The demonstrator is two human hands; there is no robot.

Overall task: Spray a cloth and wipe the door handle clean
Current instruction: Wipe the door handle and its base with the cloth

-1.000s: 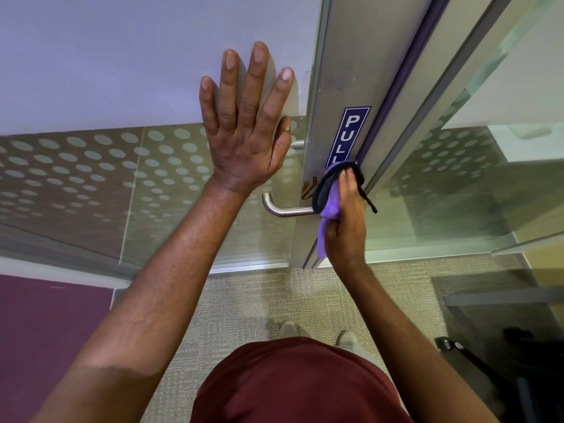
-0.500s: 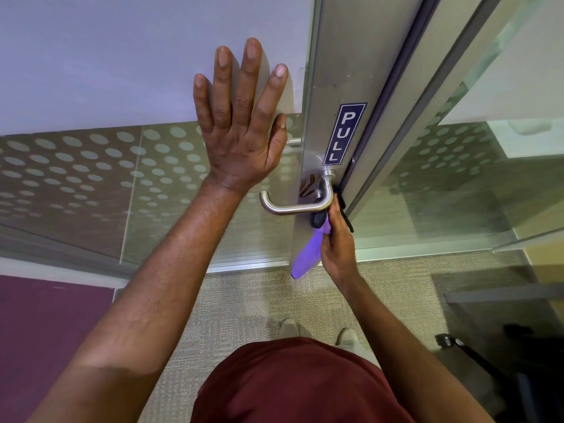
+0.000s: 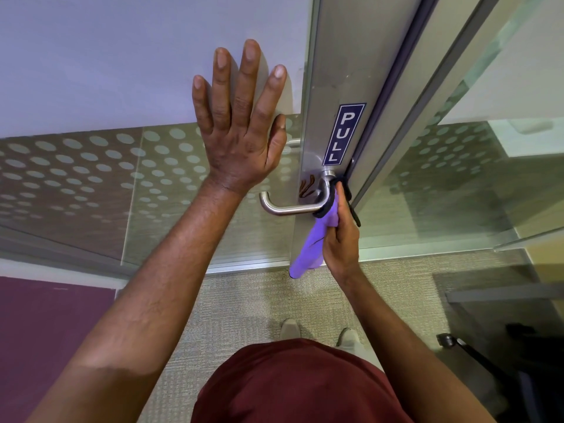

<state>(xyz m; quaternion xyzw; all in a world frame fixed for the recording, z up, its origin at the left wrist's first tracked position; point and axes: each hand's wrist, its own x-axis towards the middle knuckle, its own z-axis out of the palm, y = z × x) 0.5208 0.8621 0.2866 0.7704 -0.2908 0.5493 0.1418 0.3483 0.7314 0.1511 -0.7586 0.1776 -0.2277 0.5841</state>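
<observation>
Fingers [image 3: 244, 87] of left hand [image 3: 241, 141] spread flat on glass door [image 3: 91, 193], bracing. Door handle [image 3: 293, 207] just right of it. Right hand [image 3: 340, 236] clamps purple cloth [image 3: 311, 248] at handle's right bend. I'd wrap cloth fully, drag leftward along lever to tip.

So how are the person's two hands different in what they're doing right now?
The left hand is spread flat, fingers splayed, pressed against the glass door panel and holding nothing; the right hand is closed around a purple cloth. The left hand sits higher, above the door handle; the right hand is lower, pressing the cloth against the handle's base end near the PULL sign. Both are bare.
</observation>
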